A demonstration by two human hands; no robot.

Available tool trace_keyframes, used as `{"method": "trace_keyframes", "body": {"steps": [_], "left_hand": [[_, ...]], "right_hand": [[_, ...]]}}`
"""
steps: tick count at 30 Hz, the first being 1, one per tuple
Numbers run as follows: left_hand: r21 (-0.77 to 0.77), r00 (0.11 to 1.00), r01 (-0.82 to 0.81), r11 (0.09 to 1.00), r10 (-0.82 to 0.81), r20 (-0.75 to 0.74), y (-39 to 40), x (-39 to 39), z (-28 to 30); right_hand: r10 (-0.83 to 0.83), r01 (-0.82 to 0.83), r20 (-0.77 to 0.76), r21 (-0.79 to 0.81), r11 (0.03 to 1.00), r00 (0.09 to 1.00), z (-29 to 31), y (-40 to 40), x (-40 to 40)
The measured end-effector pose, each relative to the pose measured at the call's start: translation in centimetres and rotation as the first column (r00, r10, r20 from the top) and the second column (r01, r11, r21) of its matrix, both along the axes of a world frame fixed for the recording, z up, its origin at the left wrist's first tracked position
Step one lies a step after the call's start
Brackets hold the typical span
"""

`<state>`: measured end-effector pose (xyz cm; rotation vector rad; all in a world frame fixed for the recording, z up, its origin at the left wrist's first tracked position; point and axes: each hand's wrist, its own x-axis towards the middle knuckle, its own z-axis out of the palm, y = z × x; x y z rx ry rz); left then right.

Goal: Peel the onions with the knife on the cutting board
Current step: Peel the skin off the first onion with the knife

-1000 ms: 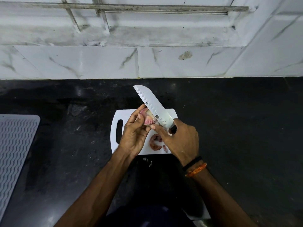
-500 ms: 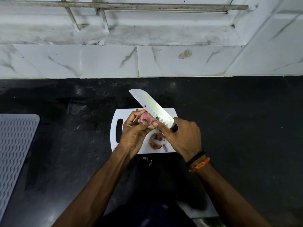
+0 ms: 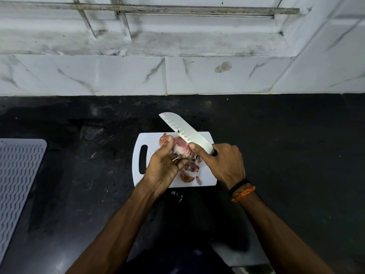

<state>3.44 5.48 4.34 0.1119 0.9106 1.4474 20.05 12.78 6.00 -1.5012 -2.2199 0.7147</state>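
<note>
A small white cutting board (image 3: 205, 177) with a handle slot lies on the black counter. Above it my left hand (image 3: 165, 167) holds a partly peeled reddish onion (image 3: 180, 145), palm turned up. A flap of purple skin (image 3: 165, 139) sticks out past my fingers. My right hand (image 3: 222, 162) grips the handle of a wide white-bladed knife (image 3: 182, 129), thumb pressed against the onion beside the blade. The blade points up and to the left. Loose purple peels (image 3: 188, 172) lie on the board below the onion.
The black counter (image 3: 276, 145) runs back to a white marble-tiled wall (image 3: 118, 76). A grey ribbed mat (image 3: 17, 175) lies at the left edge. A few peel scraps (image 3: 177, 195) sit on the counter just in front of the board.
My left hand has turned the onion and opened outward, exposing more pale flesh. A flap of skin now hangs off at the upper left. The knife stays against the onion.
</note>
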Motion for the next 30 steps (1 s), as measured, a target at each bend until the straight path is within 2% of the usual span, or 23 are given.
{"method": "trace_keyframes", "body": {"steps": [2,5,8,12,15,17,20,24,30], "left_hand": [[0.008,1.000,0.016,1.000,-0.017,0.018,0.1,-0.3,-0.2],[0.000,0.996,0.038,0.999,-0.037,-0.083,0.4,-0.6,-0.3],[-0.018,0.992,0.025,1.000,-0.027,-0.120,0.6,-0.4,0.0],[-0.056,0.994,-0.072,0.996,0.067,-0.084,0.7,-0.2,0.1],[-0.080,0.989,-0.125,0.989,0.118,-0.084,0.8,-0.4,0.2],[-0.087,0.991,-0.134,0.987,0.131,-0.038,0.8,-0.6,0.4],[-0.080,0.988,-0.130,0.988,0.136,0.072,0.8,-0.6,0.6],[-0.058,0.972,-0.158,0.986,0.166,0.167,0.9,-0.3,0.7],[-0.059,0.980,-0.129,0.990,0.136,0.146,1.1,-0.1,0.5]], "right_hand": [[-0.011,0.011,0.013,-0.011,1.000,1.000,-0.1,0.4,0.1],[-0.010,0.011,0.017,-0.018,1.000,1.000,-0.4,0.8,0.3],[0.002,-0.002,-0.016,-0.029,1.000,1.000,-0.1,0.9,0.2],[0.074,-0.074,-0.058,0.002,0.997,0.996,0.1,0.0,0.1],[0.141,-0.146,-0.113,-0.037,0.989,0.984,0.5,-1.0,0.1],[0.104,-0.114,-0.131,-0.069,0.991,0.986,0.5,-1.1,0.3],[-0.026,0.018,-0.080,-0.100,0.995,0.996,0.7,-0.4,0.6],[-0.056,0.048,-0.065,-0.118,0.992,0.996,0.6,0.3,1.1],[-0.042,0.037,-0.033,-0.128,0.991,0.999,0.0,0.8,1.0]]}}
